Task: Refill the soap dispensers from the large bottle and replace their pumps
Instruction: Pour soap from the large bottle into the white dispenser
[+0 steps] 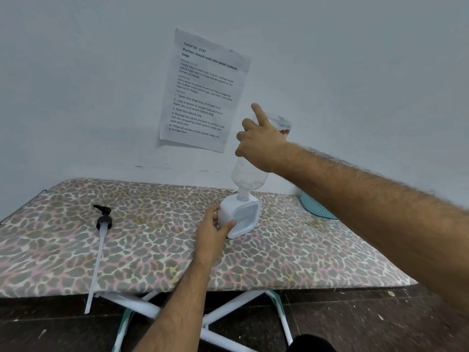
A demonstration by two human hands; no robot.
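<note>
A person's right hand (262,143) grips an upended clear bottle (250,174) over a white dispenser (239,215), which the left hand (214,231) clasps.

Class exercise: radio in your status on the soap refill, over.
Right hand holds large bottle inverted, mouth in white dispenser. Left hand steadies dispenser. Pump lies off, left. Nothing obstructing.

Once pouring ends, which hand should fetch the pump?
Probably the left hand: it only steadies the white dispenser, and the black pump lies on its side of the table. The right hand holds the upturned clear bottle.
</note>
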